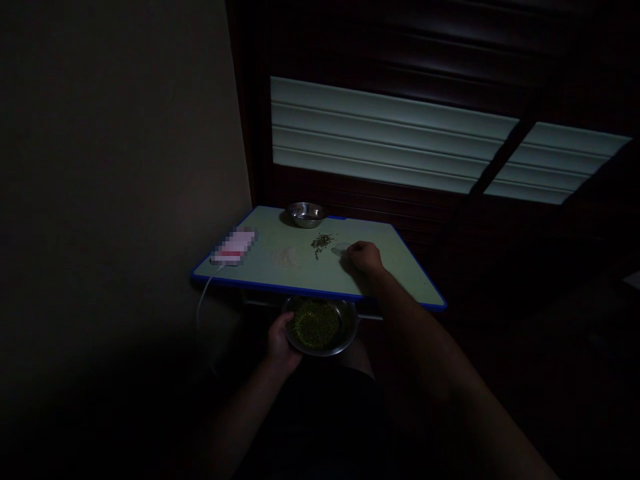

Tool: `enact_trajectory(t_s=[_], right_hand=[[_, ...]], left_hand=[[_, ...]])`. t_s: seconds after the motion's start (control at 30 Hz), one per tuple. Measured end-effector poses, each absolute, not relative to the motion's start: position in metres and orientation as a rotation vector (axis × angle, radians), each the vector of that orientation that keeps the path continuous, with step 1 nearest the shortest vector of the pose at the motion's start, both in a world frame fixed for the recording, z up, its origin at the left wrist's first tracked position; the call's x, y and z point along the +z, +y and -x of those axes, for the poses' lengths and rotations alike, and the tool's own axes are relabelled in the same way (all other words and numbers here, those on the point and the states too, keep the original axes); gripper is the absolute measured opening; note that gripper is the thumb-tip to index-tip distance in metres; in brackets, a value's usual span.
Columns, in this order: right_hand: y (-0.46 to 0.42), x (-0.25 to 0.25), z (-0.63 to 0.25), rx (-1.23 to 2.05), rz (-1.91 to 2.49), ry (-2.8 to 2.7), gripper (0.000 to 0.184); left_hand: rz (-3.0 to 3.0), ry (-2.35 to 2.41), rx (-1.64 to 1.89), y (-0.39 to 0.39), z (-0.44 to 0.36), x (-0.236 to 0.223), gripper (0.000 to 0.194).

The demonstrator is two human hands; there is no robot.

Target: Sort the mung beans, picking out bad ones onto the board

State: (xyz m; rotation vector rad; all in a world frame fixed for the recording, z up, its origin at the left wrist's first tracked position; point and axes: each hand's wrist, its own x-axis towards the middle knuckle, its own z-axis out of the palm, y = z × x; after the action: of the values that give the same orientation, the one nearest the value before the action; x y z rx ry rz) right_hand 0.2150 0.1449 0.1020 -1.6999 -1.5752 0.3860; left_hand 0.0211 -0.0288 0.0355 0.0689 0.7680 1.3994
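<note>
My left hand (pixel 283 340) grips the left rim of a metal bowl (pixel 350 337), held just below the table's near edge. Small green grains (pixel 315 325), like mung beans, lie in this bowl. Over the tabletop, my right hand (pixel 366 257) is closed on a small, pale, see-through spoon-like thing (pixel 341 250), its exact kind unclear in the dim light. Its tip points left, beside a scattered heap of dark grains (pixel 321 243). Farther left on the table is a faint patch of whitish grains or powder (pixel 285 257).
The pale table (pixel 400 283) has a blue rim. A second metal bowl (pixel 306 215) stands at its back edge. At the left lies a blurred-out pinkish device (pixel 235 247) with a white cable (pixel 201 303) hanging down. A wall and dark slatted panels stand close behind.
</note>
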Motion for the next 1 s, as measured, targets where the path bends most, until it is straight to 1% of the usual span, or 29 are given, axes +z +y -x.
enact_trajectory(t_s=[0.2,0.33,0.5,0.73,1.0], right_hand=[[0.152,0.102,-0.209,0.523,1.632,-1.669,0.010],[0.150,0.103,-0.201,0.682,1.586,-1.681,0.008],[0.141,0.104,-0.194,0.825,1.604,-1.647,0.010],[0.132,0.103,-0.188,0.651,1.657,-1.710,0.012],[0.117,0.114,-0.170,0.517,1.764,-1.759,0.014]], left_hand=[[-0.083,0.765,1.390,-0.029,-0.021,0.035,0.022],[-0.079,0.773,1.387,-0.029,-0.020,0.037,0.022],[-0.067,0.785,1.407,-0.030,-0.021,0.040,0.021],[-0.053,0.782,1.393,-0.031,-0.022,0.040,0.022],[-0.065,0.768,1.410,-0.031,-0.024,0.040,0.020]])
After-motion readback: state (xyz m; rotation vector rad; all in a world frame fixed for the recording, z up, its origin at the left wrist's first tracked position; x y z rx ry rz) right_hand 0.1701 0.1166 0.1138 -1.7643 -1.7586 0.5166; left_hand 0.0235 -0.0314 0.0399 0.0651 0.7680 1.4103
